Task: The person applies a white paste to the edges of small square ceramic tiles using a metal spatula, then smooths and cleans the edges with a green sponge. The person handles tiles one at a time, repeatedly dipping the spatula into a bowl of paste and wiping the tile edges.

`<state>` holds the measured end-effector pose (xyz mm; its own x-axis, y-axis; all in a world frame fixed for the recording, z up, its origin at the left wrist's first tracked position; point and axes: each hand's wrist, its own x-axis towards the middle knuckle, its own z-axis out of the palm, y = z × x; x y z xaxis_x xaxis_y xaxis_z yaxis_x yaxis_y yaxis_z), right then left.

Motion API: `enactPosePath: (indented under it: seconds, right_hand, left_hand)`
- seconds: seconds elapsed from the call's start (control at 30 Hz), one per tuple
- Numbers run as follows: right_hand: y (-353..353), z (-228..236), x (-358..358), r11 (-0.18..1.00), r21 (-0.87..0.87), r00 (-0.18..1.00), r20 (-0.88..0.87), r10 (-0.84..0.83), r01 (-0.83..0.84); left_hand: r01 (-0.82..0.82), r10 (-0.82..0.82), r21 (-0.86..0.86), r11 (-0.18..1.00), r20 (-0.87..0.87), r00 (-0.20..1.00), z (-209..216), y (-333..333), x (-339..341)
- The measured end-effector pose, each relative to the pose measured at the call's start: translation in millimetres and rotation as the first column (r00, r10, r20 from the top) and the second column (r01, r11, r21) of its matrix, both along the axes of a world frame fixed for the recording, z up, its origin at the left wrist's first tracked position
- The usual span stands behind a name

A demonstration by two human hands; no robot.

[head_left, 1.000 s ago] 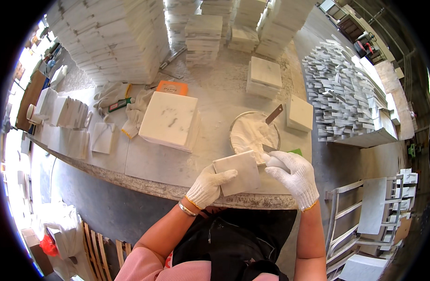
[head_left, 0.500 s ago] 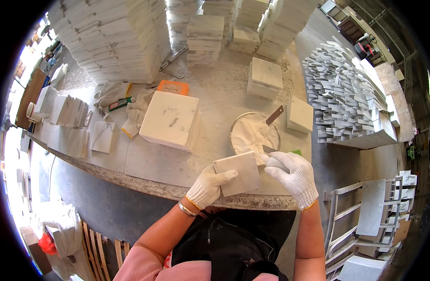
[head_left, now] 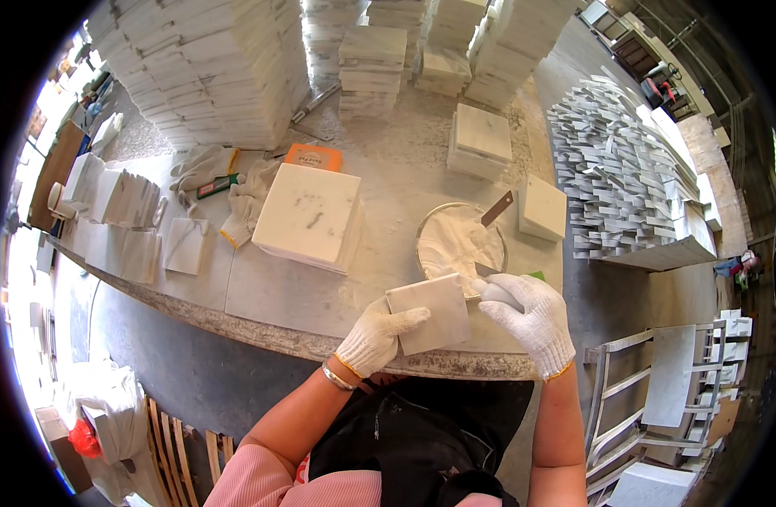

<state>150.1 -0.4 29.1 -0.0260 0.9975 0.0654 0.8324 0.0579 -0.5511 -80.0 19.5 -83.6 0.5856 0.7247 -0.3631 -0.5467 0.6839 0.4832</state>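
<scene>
- A white tile (head_left: 434, 317) is held at the lower centre of the frame, in front of the table's near edge and partly over it; it is clasped by the left hand (head_left: 373, 340), with the thumb laid across its face.
- The tile is close to square, so no clear long axis can be told; its upper edge is slanted, rising toward the right of the frame.
- A pale-handled tool (head_left: 502, 295) is gripped by the right hand (head_left: 532, 325), right of the tile, with the fingers curled around the handle; its long axis is mostly covered by the glove, but its grey blade is pointed toward the upper left, over the bowl's edge.
- Whether tile and tool touch cannot be told.
- Both hands are covered by white knitted gloves with yellow-orange cuff edging.
- The round bowl (head_left: 418, 245), right of centre, is filled with an uneven white mass (head_left: 456, 237); whether powder or paste cannot be told.
- A flat brownish strip (head_left: 497, 209) is leaned in the bowl, slanted toward the upper right, its end pierced by a small hole.
- A squared stack of smooth, grey-veined tiles (head_left: 308, 211) is set left of centre on the stone-like table (head_left: 278, 296), whose near edge is rough.
</scene>
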Motion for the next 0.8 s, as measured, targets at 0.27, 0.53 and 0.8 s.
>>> enactPosePath:
  seconds: [0.27, 0.53, 0.8]
  right_hand:
    - [0.8, -0.5, 0.2, 1.0, 0.023, 1.0, 0.002, 0.015, -0.015]
    - [0.9, 0.1, -0.2, 1.0, 0.018, 1.0, 0.015, 0.015, -0.015]
    - [1.9, 3.5, -2.1, 1.0, -0.003, 1.0, 0.025, 0.005, -0.005]
  left_hand:
    - [0.009, -0.009, 0.003, 1.0, 0.006, 1.0, 0.9, 1.0, 0.0]
    - [0.005, -0.006, 0.021, 1.0, 0.017, 1.0, 0.5, 0.7, -0.2]
    - [0.012, -0.012, 0.008, 1.0, 0.009, 1.0, 1.1, 1.2, 0.2]
